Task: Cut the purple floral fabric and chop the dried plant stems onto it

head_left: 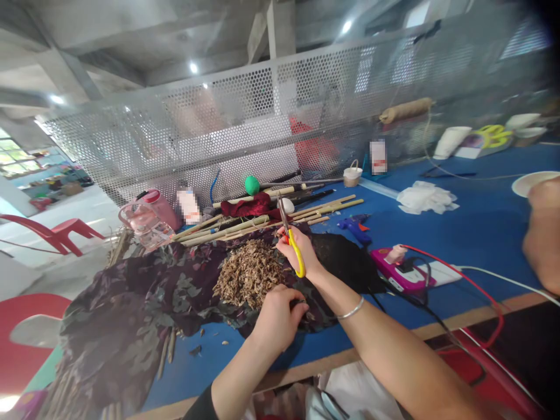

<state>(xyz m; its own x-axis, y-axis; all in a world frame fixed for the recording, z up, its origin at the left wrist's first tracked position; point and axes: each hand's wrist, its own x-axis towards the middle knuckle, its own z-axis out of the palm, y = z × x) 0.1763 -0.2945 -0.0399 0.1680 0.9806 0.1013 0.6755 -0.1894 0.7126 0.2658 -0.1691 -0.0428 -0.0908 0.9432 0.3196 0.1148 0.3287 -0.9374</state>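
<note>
My right hand (301,251) holds scissors (296,254) with yellow handles, their blades pointing up and away. My left hand (280,318) is curled at the near right edge of a heap of brown, dried, crumpled pieces (249,274); its fingertips are pressed together, and what they hold, if anything, is too small to make out. Under the heap lies a dark patterned cloth (153,286), spread over the blue table (437,227). A black cloth (345,259) lies just right of my right hand.
Sticks (332,207), a dark red cloth (249,207) and a green ball (252,185) lie behind the heap. Pink jug (153,210) at left; blue glue gun (355,227), magenta power strip (402,271) with cables and white tissue (426,197) at right. Another person's arm (542,239) shows far right.
</note>
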